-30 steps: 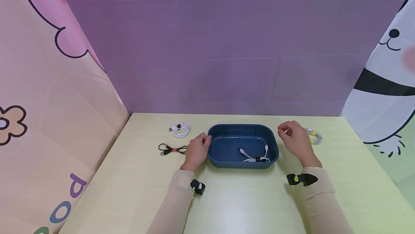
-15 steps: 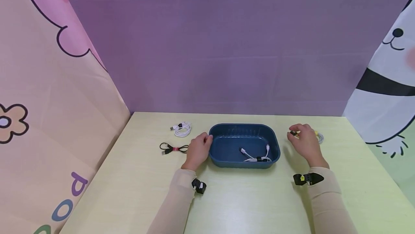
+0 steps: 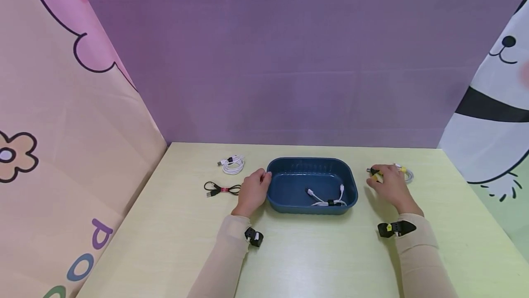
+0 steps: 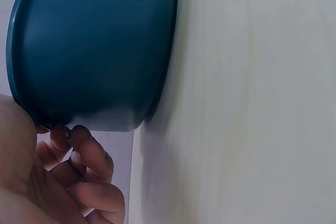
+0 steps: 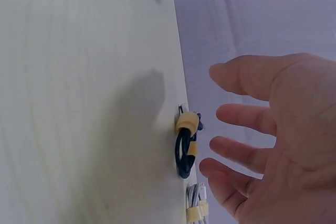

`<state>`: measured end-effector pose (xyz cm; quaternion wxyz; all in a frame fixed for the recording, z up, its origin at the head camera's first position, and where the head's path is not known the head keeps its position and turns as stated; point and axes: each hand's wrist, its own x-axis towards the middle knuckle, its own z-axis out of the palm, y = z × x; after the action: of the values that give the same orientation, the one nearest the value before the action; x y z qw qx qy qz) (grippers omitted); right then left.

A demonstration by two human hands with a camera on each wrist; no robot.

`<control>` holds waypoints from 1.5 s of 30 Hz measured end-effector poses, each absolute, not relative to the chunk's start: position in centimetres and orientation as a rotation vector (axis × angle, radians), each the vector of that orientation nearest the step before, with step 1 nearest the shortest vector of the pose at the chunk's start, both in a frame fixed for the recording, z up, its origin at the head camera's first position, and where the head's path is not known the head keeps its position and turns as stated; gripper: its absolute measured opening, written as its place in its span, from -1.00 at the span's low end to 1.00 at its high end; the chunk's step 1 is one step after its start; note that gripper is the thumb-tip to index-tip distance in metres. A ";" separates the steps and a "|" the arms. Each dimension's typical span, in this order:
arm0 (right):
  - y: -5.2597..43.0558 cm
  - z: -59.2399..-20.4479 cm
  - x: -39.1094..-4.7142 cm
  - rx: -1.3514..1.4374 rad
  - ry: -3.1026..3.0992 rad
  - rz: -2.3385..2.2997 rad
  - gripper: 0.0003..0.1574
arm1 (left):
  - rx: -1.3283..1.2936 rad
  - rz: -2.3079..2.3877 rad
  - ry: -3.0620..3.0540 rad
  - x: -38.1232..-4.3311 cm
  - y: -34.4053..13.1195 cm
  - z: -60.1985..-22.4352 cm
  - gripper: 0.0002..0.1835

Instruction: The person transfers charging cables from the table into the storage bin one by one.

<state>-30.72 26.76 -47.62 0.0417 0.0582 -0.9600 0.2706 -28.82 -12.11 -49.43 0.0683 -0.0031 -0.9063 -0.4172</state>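
Observation:
My left hand [image 3: 253,191] grips the left rim of a dark blue plastic basin [image 3: 312,209], thumb above and fingers below, as the left wrist view also shows. A bundled white cable [image 3: 330,203] with a black tie lies inside the basin. To the basin's right, my right hand [image 3: 391,187] hovers with its fingers spread over a coiled black cable [image 5: 184,150] fastened with yellow straps. In the right wrist view a gap shows between the fingers and that cable. Just beyond, a light grey cable [image 3: 408,175] with yellow straps is partly hidden by the hand.
On the left of the table [image 3: 314,252] lie a coiled white USB cable [image 3: 233,165] and a black cable [image 3: 223,190] with a red tie, partly behind the left hand. A purple cloth backdrop [image 3: 297,59] rises at the table's far edge.
My right hand has moved right, away from the basin, and now stands over the black cable with yellow straps. My left hand stays on the basin's rim.

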 end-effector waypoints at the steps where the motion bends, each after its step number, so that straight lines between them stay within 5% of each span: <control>1: 26.8 -47.7 -30.7 0.182 -2.949 0.825 -0.33 | -0.008 -1.257 -2.730 -28.8 -12.1 -49.5 -0.63; 45: 27.7 -48.4 -30.5 0.232 -3.028 0.619 -0.41 | -0.002 -1.231 -2.746 -28.8 -12.1 -49.4 -0.64</control>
<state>-30.54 27.73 -48.41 0.0213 0.0749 -0.9767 0.1997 -28.84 -12.11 -49.43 0.0663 -0.0007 -0.9105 -0.4081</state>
